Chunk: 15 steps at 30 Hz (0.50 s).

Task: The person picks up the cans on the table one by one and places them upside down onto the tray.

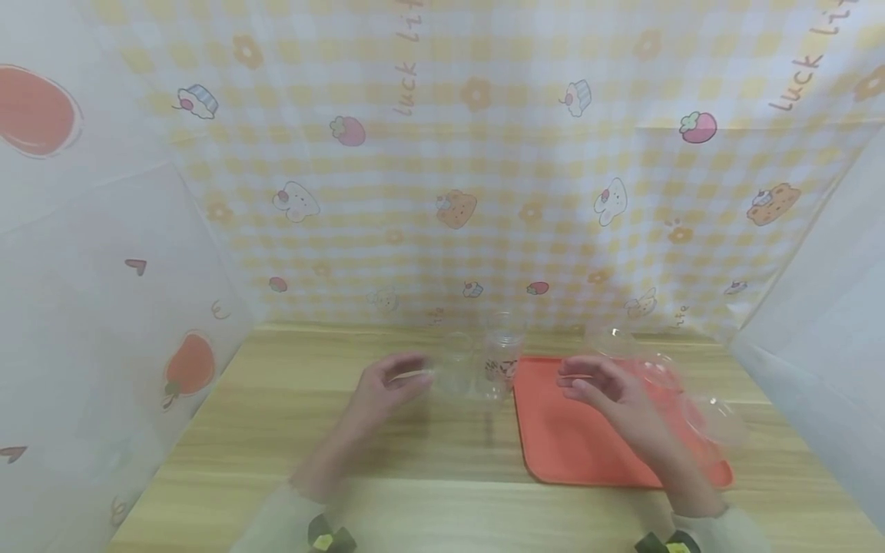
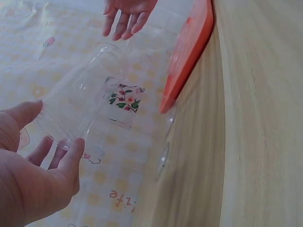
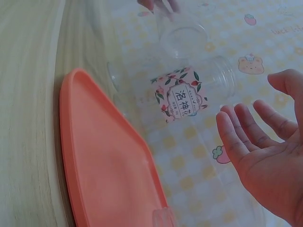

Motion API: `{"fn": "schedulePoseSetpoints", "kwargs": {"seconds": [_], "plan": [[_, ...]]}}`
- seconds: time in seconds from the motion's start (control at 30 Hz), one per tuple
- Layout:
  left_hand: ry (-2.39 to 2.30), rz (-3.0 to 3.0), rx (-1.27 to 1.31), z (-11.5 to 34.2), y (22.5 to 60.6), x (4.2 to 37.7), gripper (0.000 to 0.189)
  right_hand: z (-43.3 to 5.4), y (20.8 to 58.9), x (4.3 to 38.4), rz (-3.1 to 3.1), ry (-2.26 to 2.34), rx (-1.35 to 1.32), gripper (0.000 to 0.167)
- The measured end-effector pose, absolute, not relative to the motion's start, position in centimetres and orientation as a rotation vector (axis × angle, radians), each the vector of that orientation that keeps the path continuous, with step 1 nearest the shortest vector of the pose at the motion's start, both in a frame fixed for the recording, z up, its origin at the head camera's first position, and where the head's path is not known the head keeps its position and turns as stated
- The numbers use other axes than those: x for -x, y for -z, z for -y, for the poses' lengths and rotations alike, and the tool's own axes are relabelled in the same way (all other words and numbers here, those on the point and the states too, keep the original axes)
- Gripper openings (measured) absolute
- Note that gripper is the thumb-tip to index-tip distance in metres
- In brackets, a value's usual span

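My left hand (image 1: 387, 388) grips a clear, colourless cup (image 2: 78, 92) near one end, thumb on one side and fingers on the other. The cup stands out over the wooden table, tilted in the left wrist view. Just right of it is a clear jar (image 3: 218, 75) with a pink floral label (image 3: 182, 97) bearing printed characters. My right hand (image 1: 615, 399) hovers over the left part of the orange tray (image 1: 560, 453), palm turned toward the jar. Its fingers are loosely bent, apart from the jar, and hold nothing.
Several clear, rounded plastic pieces (image 1: 715, 418) lie along the right side and far corner of the tray, partly see-through. A yellow checked cloth (image 1: 429, 246) hangs behind the wooden table (image 1: 276, 430). White printed sheets (image 1: 124, 322) close in both sides.
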<state>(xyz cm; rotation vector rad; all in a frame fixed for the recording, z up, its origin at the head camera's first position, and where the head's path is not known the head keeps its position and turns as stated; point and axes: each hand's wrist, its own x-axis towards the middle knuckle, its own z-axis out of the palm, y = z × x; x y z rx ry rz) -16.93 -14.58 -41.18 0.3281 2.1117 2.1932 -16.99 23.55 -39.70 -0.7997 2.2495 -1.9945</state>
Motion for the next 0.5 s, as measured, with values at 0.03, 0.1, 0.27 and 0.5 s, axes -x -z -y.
{"fn": "schedulePoseSetpoints", "kwargs": {"seconds": [0.03,0.1,0.27,0.5], "plan": [[-2.198,-2.107,-0.32,14.5,41.2,16.9,0.05,-23.5,39.7,17.0,-2.244,1.997,0.806,0.036],[-2.207,-2.1,-0.312,14.3,41.2,16.9,0.051,-23.3,39.8,17.0,-2.239,2.001,0.818,0.035],[-2.21,-2.093,-0.318,13.7,41.4,17.1,0.054,-22.8,39.9,17.0,-2.232,2.011,0.865,0.034],[-2.214,-2.09,-0.326,13.2,41.6,17.0,0.053,-22.4,40.2,16.8,-2.245,2.002,0.835,0.035]]}}
